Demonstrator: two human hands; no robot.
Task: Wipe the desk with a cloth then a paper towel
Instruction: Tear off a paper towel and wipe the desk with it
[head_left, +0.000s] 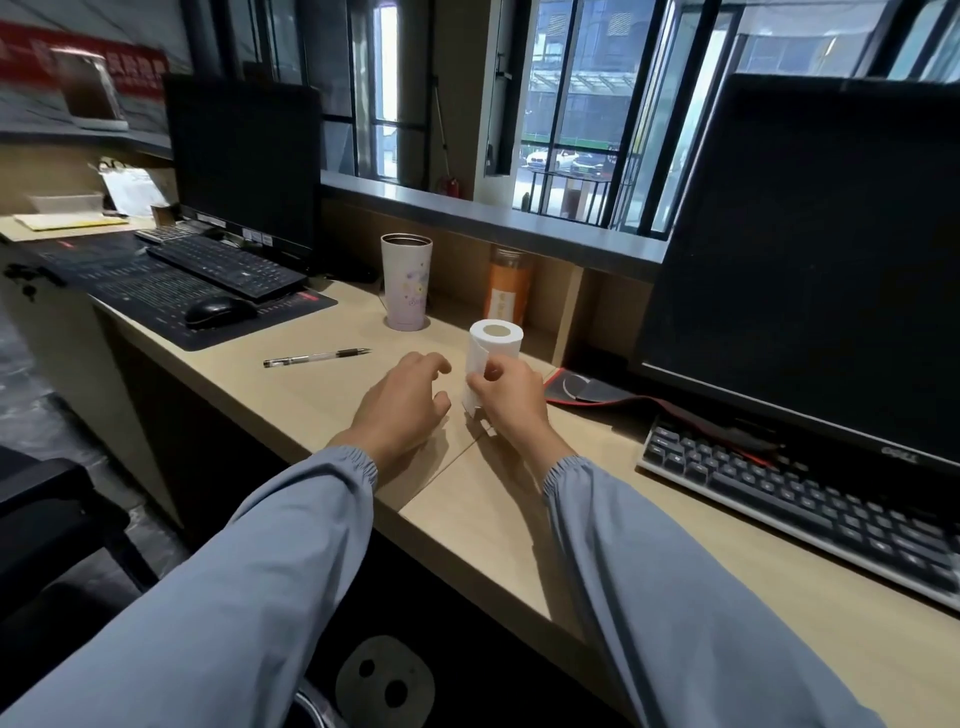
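Head: open-topped tumbler (407, 283) near paper roll (497, 339)

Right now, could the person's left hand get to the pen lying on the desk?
Probably yes. The left hand is open and holds nothing, and the pen lies on bare desk just ahead to its left, with nothing between them.

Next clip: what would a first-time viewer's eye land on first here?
The two hands over the desk: the right hand pinches the loose sheet of an upright white paper roll, the left hand open beside it. Next, the large dark monitor filling the right side, and the pen and pale tumbler left of the roll.
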